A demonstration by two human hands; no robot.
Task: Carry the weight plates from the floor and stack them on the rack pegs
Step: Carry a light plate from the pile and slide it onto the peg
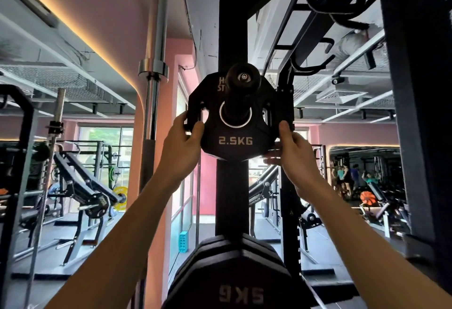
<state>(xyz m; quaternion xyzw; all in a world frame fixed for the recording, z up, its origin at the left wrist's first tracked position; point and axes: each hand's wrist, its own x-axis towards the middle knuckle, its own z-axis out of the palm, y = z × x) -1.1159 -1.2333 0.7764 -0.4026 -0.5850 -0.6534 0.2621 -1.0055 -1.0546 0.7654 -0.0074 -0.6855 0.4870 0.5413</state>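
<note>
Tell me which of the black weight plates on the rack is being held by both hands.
The upper plate marked 2.5KG, threaded on the top peg; left hand and right hand hold its edges. The 5KG plates below go untouched.

Daylight from the windows (105, 142) behind backlights the scene, leaving the rack upright (232, 39) and the weight plate (234, 137) nearly silhouetted. A warm light strip (73, 32) glows along the ceiling edge. The wide lens bows straight lines near the frame's borders, and the far background is soft.
</note>
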